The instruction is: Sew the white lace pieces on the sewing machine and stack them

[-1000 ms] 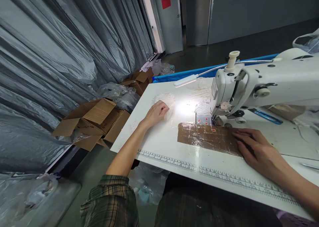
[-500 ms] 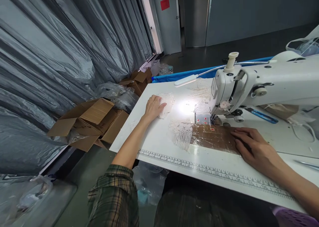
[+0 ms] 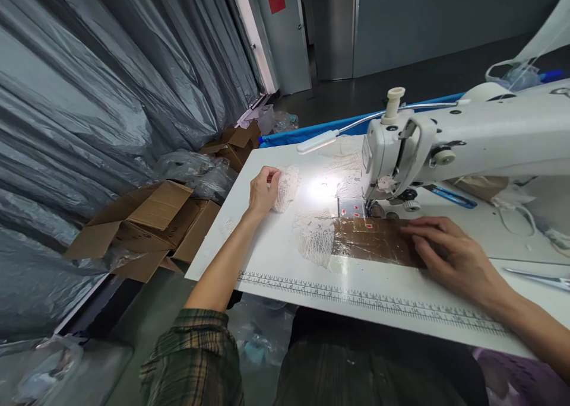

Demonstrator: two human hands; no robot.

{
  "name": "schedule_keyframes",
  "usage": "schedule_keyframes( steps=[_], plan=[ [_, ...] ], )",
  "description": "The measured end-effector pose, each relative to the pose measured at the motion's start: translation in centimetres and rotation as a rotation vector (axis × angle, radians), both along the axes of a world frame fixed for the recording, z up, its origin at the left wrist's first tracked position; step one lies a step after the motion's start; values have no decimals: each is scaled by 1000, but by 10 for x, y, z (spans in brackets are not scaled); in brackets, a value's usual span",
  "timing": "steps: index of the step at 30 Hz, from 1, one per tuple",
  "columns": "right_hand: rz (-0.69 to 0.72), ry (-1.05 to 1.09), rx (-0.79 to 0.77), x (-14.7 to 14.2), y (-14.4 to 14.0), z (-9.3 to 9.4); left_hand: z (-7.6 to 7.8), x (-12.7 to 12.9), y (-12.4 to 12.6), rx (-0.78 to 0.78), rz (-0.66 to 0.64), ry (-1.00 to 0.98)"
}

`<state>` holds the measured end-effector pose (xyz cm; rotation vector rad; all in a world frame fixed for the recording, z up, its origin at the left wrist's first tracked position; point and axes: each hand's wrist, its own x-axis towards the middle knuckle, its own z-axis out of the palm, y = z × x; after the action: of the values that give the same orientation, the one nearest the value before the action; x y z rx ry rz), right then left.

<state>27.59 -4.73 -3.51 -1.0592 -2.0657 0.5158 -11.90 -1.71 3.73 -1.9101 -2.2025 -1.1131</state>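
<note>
Two hands are working at a white table (image 3: 285, 257) in front of me, and I am reading what little writing shows first. A printed ruler strip (image 3: 369, 302) is running along the table's near edge, but its numbers are too small for me to read. A red square (image 3: 276, 1) is sitting on the grey door at the back — no lettering on it that I can make out. Small red marks are showing on the plate under the head of the sewing machine (image 3: 445, 145); I cannot tell what they are.

Much is cut off or washed out. The machine's right end is running out of frame, the lamp's glare is bleaching the table beside the needle, and the needle itself is hidden behind the machine head. A thin metal tool (image 3: 538, 277) at the right edge is only partly in view.

My left hand (image 3: 262, 189) is curling its fingers around a small piece of white lace (image 3: 287, 186), pinching it at the far left part of the table, with the lace sticking out to the right of the fingers. My right hand (image 3: 449, 254) is lying flat and spread, fingertips pressing the right end of a brown taped patch (image 3: 378, 246) — holding nothing. A second lace piece (image 3: 314, 240) is lying loose over the patch's left end, well apart from both hands. Cardboard boxes (image 3: 146, 222) are sitting on the floor to the left.
</note>
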Motion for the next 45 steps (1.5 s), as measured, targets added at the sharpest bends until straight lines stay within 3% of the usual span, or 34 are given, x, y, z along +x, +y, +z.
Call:
schedule_keyframes(
  steps=[2,6,8,10,11,13,16,21,25,27,29,33,35,37,41,45],
  plan=[
    [27,114,-200,-7,0,13,1,21,-8,-11,-160,-62],
    [123,452,-925,-31,3,32,-3,79,-29,-133,-564,-106],
    [171,574,-1135,-42,7,36,-4,105,-40,-216,-765,-112],
    [204,597,-1214,-47,10,36,-3,122,-47,-280,-929,-86],
    [204,573,-1214,-49,11,36,-3,125,-48,-293,-944,-61],
    [200,492,-1168,-49,12,34,-4,121,-47,-305,-857,12],
    [233,377,-1086,-49,13,34,-14,100,-36,-348,-657,146],
    [194,225,-1106,-51,20,43,-34,63,-10,-314,-477,249],
    [219,190,-1078,-44,26,46,-33,54,10,-273,-383,378],
    [228,171,-1035,-38,28,43,-28,60,15,-255,-412,430],
    [239,144,-1011,-34,28,39,-24,74,13,-231,-547,415],
    [252,125,-977,-33,26,35,-26,108,-3,-245,-1100,202],
    [255,87,-925,-35,26,36,-31,121,-14,-233,-1258,176],
    [226,15,-874,-37,29,39,-36,128,-23,-193,-1226,296],
    [55,-107,-777,-41,40,41,-37,128,-33,-171,-897,648],
    [-47,-122,-694,-44,45,34,-32,120,-33,-162,-772,722]
  ],
)
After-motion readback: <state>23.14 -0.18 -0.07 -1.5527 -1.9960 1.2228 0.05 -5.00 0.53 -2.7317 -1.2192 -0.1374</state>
